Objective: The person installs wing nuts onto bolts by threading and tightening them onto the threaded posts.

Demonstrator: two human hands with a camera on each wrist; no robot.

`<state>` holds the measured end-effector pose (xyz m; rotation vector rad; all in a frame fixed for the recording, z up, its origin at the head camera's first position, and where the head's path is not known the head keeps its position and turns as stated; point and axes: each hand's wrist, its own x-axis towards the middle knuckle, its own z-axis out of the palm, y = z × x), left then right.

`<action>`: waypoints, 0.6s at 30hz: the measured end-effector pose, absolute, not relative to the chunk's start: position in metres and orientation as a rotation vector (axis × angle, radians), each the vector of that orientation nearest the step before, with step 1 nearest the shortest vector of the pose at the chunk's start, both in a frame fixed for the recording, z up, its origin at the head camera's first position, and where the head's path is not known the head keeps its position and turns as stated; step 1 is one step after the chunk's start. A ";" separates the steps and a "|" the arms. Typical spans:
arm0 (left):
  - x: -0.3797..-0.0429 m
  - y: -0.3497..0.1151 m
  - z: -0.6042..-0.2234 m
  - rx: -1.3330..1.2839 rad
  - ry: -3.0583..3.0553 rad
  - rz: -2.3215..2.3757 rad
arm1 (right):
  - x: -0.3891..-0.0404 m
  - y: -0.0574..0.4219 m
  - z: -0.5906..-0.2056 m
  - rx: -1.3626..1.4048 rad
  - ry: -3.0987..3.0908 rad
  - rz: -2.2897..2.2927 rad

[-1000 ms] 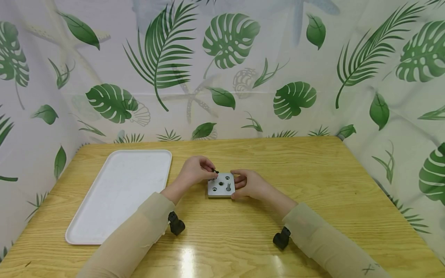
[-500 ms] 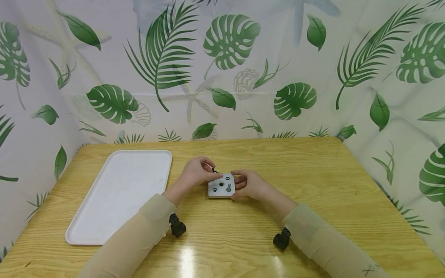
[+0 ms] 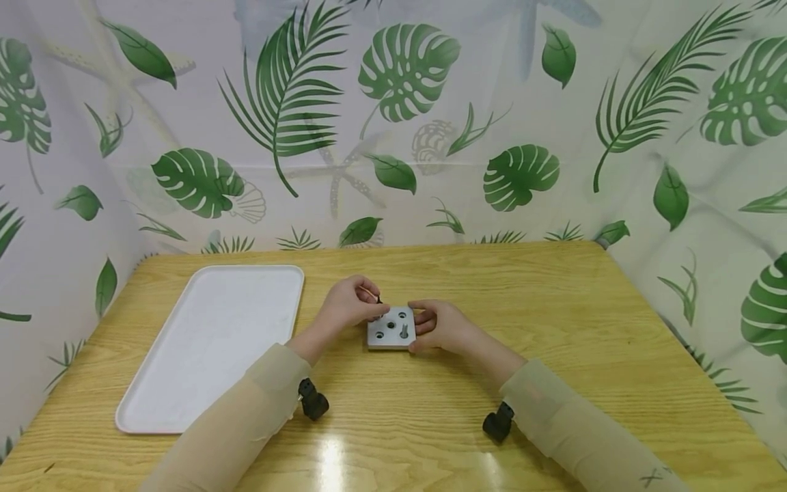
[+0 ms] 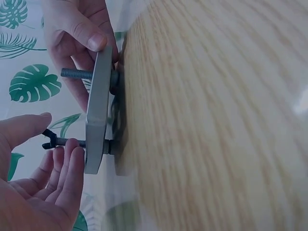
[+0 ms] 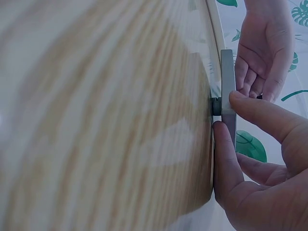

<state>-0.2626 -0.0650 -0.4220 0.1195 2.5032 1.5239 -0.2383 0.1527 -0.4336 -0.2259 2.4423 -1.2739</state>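
A square metal plate (image 3: 391, 343) with several holes lies near the middle of the table, raised on bolt heads. One bare threaded bolt (image 4: 77, 73) sticks up through it. On a second bolt (image 4: 65, 142) sits a black wing nut (image 4: 50, 144), well above the plate. My left hand (image 3: 347, 302) has its thumb tip at one wing and its fingertips around the bolt just below. My right hand (image 3: 445, 326) grips the plate's right edge, thumb (image 5: 250, 107) on its top face and a finger (image 5: 222, 144) beneath. In the head view, left fingers partly hide the wing nut.
A white tray (image 3: 209, 342) lies on the left of the wooden table (image 3: 553, 294). A leaf-patterned cloth (image 3: 443, 137) hangs behind the table and along its sides.
My left thumb reaches forward over the plate, then draws back a little. The wing nut's visible wing points more upright than a second ago. The right hand and plate stay in place.
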 end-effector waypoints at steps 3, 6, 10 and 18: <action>-0.263 -0.067 -0.422 0.119 2.468 1.556 | -0.238 0.153 -0.433 -0.219 2.441 -1.271; -0.264 -0.069 -0.425 0.138 2.445 1.573 | -0.239 0.154 -0.435 -0.216 2.435 -1.280; -0.265 -0.070 -0.426 0.127 2.401 1.606 | -0.239 0.153 -0.435 -0.219 2.431 -1.291; -0.264 -0.069 -0.429 0.093 2.369 1.655 | -0.238 0.152 -0.434 -0.207 2.434 -1.289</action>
